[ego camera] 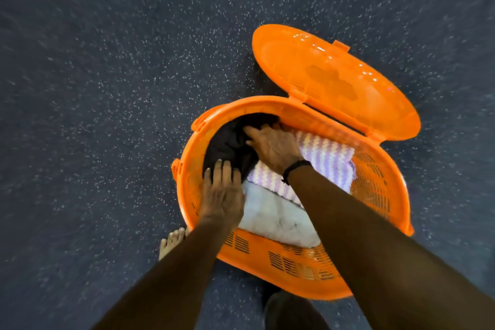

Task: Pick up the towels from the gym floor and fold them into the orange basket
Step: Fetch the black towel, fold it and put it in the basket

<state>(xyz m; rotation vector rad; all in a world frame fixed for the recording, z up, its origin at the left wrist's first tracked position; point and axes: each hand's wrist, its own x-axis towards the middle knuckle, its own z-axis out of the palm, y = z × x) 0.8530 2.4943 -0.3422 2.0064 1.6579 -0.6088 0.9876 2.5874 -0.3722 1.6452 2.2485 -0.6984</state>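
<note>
No writing or label can be read on anything here. The orange basket [302, 265] sits on the dark speckled gym floor [107, 88], its hinged lid [334, 78] thrown open and lying back on the far side. Three towels lie inside: a black towel [230, 142] against the far left wall, a purple-and-white striped towel [329, 153] toward the right, and a white towel [276, 217] along the near wall. The left hand [222, 193] rests flat, fingers straight, on the near edge of the black towel. The right hand [273, 144], a dark band [296, 167] on its wrist, presses on the same towel's far side, fingers spread and relaxed. Bare floor lies all round the basket; a bare foot [171, 244] stands just beside its near left rim.
</note>
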